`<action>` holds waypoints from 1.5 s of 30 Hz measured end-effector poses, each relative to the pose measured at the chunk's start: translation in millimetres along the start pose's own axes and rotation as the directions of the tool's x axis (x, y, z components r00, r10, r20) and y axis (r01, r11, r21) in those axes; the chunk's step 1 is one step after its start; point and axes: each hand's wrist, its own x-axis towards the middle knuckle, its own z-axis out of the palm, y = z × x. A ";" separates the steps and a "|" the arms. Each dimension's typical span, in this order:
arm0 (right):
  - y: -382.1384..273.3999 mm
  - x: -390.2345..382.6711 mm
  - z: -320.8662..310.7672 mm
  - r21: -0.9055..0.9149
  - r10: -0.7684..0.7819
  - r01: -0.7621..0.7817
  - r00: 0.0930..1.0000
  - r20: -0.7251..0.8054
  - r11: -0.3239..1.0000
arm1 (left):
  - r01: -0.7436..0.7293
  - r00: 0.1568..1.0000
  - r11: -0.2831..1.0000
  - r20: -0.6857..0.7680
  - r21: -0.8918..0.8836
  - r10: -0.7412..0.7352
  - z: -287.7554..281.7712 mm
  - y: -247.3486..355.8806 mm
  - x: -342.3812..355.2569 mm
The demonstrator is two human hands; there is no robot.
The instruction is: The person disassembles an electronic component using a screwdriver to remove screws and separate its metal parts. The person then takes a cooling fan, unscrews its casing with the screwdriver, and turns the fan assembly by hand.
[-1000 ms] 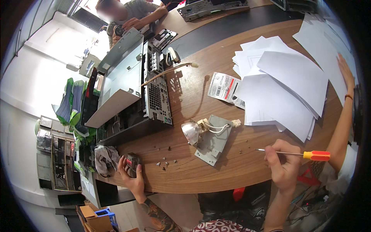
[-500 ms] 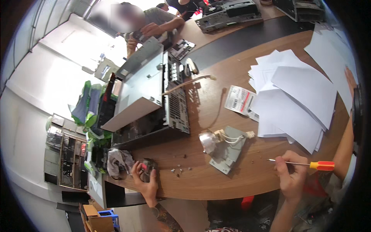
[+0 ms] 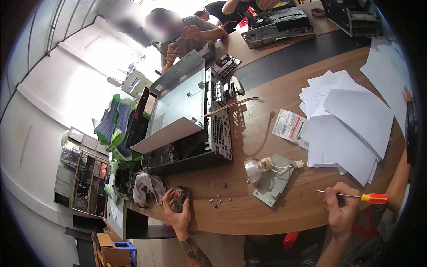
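Head view: one table (image 3: 267, 222), wood-topped with a dark band, bearing the following. Lower right, right hand (image 3: 343, 209): fingers closed round one screwdriver (image 3: 374, 198), red-and-yellow handle pointing right, slim shaft emerging leftward. Lower left of centre, left hand (image 3: 179, 220): fingers and thumb curled round one small dark device (image 3: 183, 196) with a reddish patch, its kind unclear, at the table's near edge. Just left of that hand: one crumpled grey cloth (image 3: 148, 188). Right of the device: a scatter of small screws (image 3: 218, 200). Centre right: one reflector lamp (image 3: 255, 170), its white leads joined to a pale connector (image 3: 299, 164), lying with one grey metal plate (image 3: 271, 187). Upper right: white paper sheets (image 3: 349, 129), loosely fanned; at their left edge, one white packet (image 3: 288, 124) with a red band. Centre left: one open computer case (image 3: 220, 135), light metal panel (image 3: 180, 104) tilted above it. Top of frame: one seated person (image 3: 195, 33), hands raised.
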 end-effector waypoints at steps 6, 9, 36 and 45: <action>-5.1 2.7 2.6 -0.025 -0.061 0.060 0.998 -0.021 0.998 | -0.008 1.000 1.000 -0.016 0.029 0.009 -2.0 2.6 0.4; -4.1 -0.4 4.2 -0.034 -0.095 0.093 0.994 -0.045 0.995 | -0.001 0.998 1.000 -0.056 -0.020 0.000 -1.6 0.3 0.3; 9.0 2.6 -4.3 -0.047 0.022 -0.017 0.995 0.102 0.999 | -0.546 0.831 0.835 -0.163 -0.061 0.531 -60.4 97.4 143.0; 7.2 5.3 0.2 -0.045 0.014 -0.011 0.996 0.083 0.999 | -0.665 0.738 0.709 -0.059 -0.235 0.672 30.4 188.0 242.1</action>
